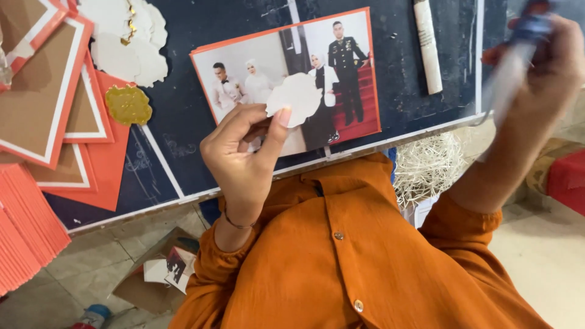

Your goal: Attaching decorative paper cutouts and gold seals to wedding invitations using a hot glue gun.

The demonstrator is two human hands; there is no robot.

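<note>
My left hand [244, 152] pinches a small white scalloped paper cutout [297, 97] between thumb and fingers, holding it up over a printed photograph [286, 79] mounted on orange card. The photograph lies on a dark cutting board [183, 116]. My right hand [542, 67] is raised at the upper right and grips a blurred tube-like tool with a blue and red end [518, 55]. Orange sleeves cover both my forearms.
Orange and brown framed cards [42, 97] lie at the left, with a stack of orange sheets [24, 225] below them. White scalloped cutouts [128, 42] and a gold one [128, 105] rest on the board. A rolled paper [428, 45] and shredded white filler [426, 164] are at the right.
</note>
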